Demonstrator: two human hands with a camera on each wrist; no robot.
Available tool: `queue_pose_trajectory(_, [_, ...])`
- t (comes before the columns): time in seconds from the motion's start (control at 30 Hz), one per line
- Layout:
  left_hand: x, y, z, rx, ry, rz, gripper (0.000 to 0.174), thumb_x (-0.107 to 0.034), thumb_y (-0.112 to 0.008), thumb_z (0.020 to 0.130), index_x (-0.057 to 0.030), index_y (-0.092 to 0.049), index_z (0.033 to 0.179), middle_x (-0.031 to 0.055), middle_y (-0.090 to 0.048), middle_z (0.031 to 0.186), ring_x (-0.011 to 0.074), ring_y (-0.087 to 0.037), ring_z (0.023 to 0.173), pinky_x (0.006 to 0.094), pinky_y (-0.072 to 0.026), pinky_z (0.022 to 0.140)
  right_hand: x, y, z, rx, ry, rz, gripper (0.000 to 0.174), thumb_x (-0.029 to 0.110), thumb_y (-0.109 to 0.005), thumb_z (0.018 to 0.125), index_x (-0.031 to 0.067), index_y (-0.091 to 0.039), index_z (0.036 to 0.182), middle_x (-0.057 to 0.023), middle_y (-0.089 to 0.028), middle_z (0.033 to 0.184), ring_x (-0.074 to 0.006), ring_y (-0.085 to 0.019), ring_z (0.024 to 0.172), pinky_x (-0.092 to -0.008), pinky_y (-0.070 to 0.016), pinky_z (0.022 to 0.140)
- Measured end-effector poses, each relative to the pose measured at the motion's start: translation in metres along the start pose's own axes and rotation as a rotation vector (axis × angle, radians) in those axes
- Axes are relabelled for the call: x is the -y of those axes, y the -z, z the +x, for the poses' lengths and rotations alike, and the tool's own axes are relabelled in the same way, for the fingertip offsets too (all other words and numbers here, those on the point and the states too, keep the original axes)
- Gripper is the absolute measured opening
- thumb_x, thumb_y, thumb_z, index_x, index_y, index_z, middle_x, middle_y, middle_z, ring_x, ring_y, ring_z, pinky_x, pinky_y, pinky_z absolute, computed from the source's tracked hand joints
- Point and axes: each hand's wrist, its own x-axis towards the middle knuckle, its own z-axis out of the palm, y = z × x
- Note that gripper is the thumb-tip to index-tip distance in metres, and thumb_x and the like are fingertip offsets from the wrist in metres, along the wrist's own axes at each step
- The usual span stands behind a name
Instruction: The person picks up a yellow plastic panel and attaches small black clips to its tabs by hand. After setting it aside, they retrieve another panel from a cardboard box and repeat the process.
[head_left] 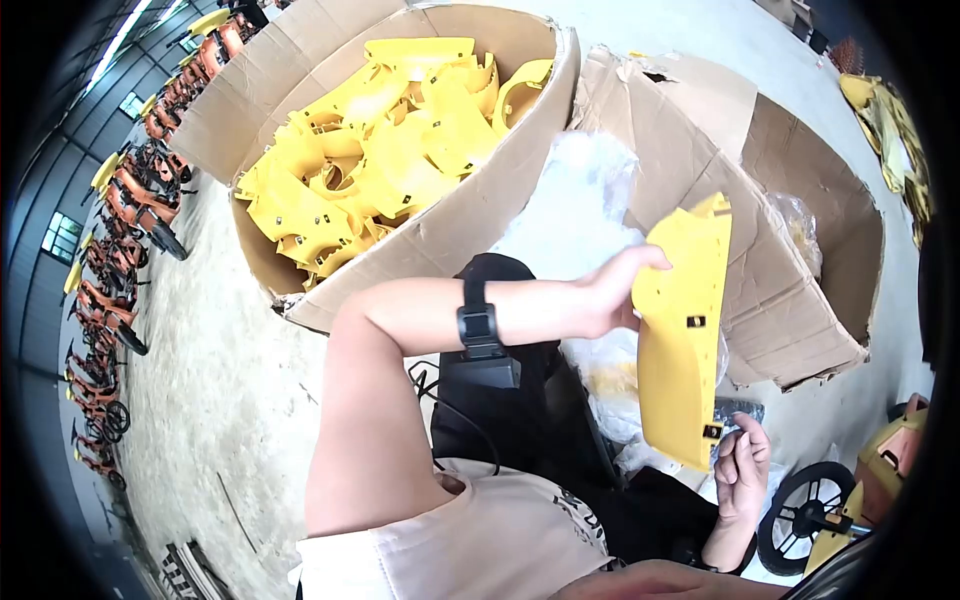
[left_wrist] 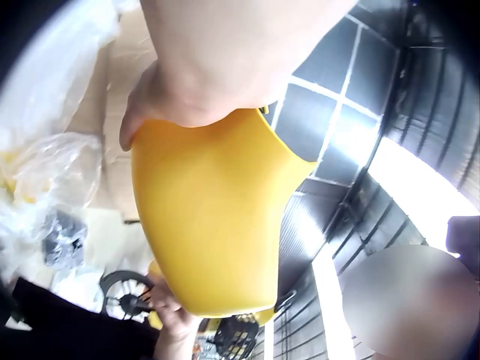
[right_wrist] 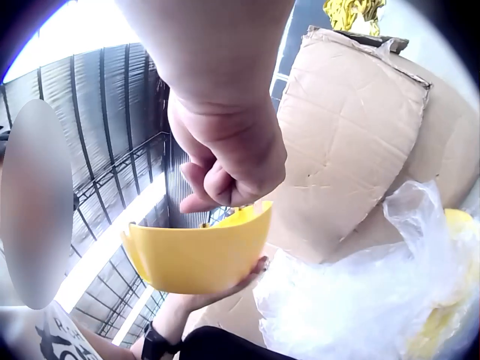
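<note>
A curved yellow plastic panel [head_left: 680, 370] is held up in front of the body. My left hand [head_left: 608, 290] grips its upper edge, thumb on the near face; the other fingers are hidden behind it. Two small black clips sit along the panel's right edge, an upper clip [head_left: 697, 322] and a lower clip [head_left: 712, 432]. Beside the lower clip is my right hand [head_left: 742, 468], its fingers bent. In the right wrist view that right hand [right_wrist: 229, 161] is just above the panel's rim [right_wrist: 199, 259]; I cannot tell if its fingertips pinch something small.
A large cardboard box [head_left: 420, 225] full of yellow panels stands at the upper left. Another cardboard box [head_left: 700, 170] leans open at the right, with clear plastic bags [head_left: 580, 200] between. A wheeled yellow vehicle [head_left: 885, 470] stands lower right; orange vehicles [head_left: 135, 200] line the left wall.
</note>
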Motion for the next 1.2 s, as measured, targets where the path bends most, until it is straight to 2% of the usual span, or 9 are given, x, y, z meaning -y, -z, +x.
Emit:
queue_pose_trajectory(0.07, [-0.037,0.010,-0.019,-0.085,-0.280,-0.035,0.055,-0.043,-0.052,0.088,-0.0078,-0.054,0.130,0.0114,-0.062,0.124,0.0253,-0.056,0.116,0.0481,-0.0453,0.095,-0.002,0.007,0.004,-0.053,-0.012,0.053,0.027,0.015,-0.061,0.099,0.0014,-0.058,0.122,-0.0056,-0.061,0.078,-0.0024,-0.036,0.047,-0.0163,-0.0246,0.041])
queue_pose_trajectory(0.2, [-0.119,0.053,-0.059,-0.116,-0.830,-0.131,0.053,-0.045,-0.041,0.100,-0.0018,-0.051,0.131,0.0167,-0.060,0.126,0.0275,-0.061,0.111,0.0454,-0.0522,0.095,-0.011,0.015,0.009,-0.056,-0.015,0.021,0.028,0.014,-0.058,0.100,0.0012,-0.055,0.125,-0.0024,-0.058,0.079,-0.0009,-0.036,0.047,-0.0154,-0.0250,0.040])
queue_pose_trajectory(0.3, [-0.148,0.082,-0.083,-0.160,-0.834,0.043,0.055,-0.041,-0.025,0.107,0.0002,-0.036,0.142,0.0207,-0.047,0.141,0.0358,-0.052,0.127,0.0499,-0.0476,0.106,-0.014,0.015,0.011,-0.057,-0.027,-0.021,0.029,0.015,-0.059,0.100,0.0016,-0.055,0.125,-0.0022,-0.059,0.080,-0.0011,-0.038,0.048,-0.0154,-0.0256,0.041])
queue_pose_trajectory(0.4, [-0.173,0.135,-0.082,-0.186,-1.016,-0.159,0.047,-0.027,-0.027,0.109,0.0016,-0.028,0.146,0.0231,-0.038,0.147,0.0436,-0.042,0.134,0.0567,-0.0460,0.108,-0.018,0.018,0.016,-0.072,-0.037,-0.050,0.029,0.016,-0.060,0.099,0.0016,-0.056,0.125,-0.0020,-0.059,0.081,-0.0014,-0.039,0.049,-0.0160,-0.0279,0.042])
queue_pose_trajectory(0.53, [-0.243,0.216,-0.076,-0.516,-1.226,-0.355,0.042,-0.024,-0.024,0.109,0.0009,-0.034,0.141,0.0217,-0.041,0.146,0.0411,-0.046,0.131,0.0596,-0.0439,0.109,-0.018,0.013,0.022,-0.097,-0.049,-0.085,0.027,0.017,-0.058,0.100,0.0021,-0.057,0.122,-0.0017,-0.060,0.081,-0.0018,-0.039,0.049,-0.0166,-0.0298,0.044])
queue_pose_trajectory(0.7, [-0.318,0.380,-0.062,-0.574,-1.268,-0.536,0.038,-0.004,-0.031,0.102,0.0006,-0.037,0.140,0.0197,-0.046,0.143,0.0411,-0.051,0.126,0.0579,-0.0476,0.105,-0.021,0.015,0.028,-0.113,-0.052,-0.073,0.023,0.018,-0.056,0.101,0.0031,-0.058,0.120,-0.0019,-0.061,0.082,-0.0022,-0.039,0.051,-0.0167,-0.0288,0.044])
queue_pose_trajectory(0.87, [-0.295,0.305,-0.027,-0.761,-0.863,-0.515,0.036,-0.006,-0.035,0.103,0.0091,-0.036,0.136,0.0272,-0.047,0.135,0.0463,-0.053,0.121,0.0516,-0.0543,0.099,-0.021,0.019,0.031,-0.111,-0.059,-0.053,0.024,0.019,-0.055,0.102,0.0029,-0.058,0.120,-0.0021,-0.061,0.085,-0.0027,-0.040,0.053,-0.0165,-0.0287,0.044])
queue_pose_trajectory(0.97, [-0.251,0.204,-0.013,-0.653,-0.775,0.026,0.038,-0.012,-0.045,0.102,0.0029,-0.040,0.137,0.0223,-0.053,0.129,0.0371,-0.057,0.113,0.0439,-0.0529,0.096,-0.016,0.013,0.030,-0.225,-0.108,0.072,0.028,0.010,-0.055,0.099,-0.0028,-0.057,0.125,-0.0059,-0.064,0.095,-0.0055,-0.049,0.065,-0.0167,-0.0350,0.050])
queue_pose_trajectory(1.2, [-0.114,-0.036,-0.012,0.272,-0.905,0.983,0.048,-0.027,-0.044,0.104,-0.0004,-0.040,0.143,0.0136,-0.062,0.107,0.0234,-0.063,0.092,0.0347,-0.0504,0.081,-0.001,0.005,0.023,-0.182,-0.126,0.166,0.038,0.004,-0.051,0.100,-0.0049,-0.050,0.137,-0.0142,-0.066,0.118,-0.0086,-0.051,0.077,-0.0173,-0.0408,0.061])
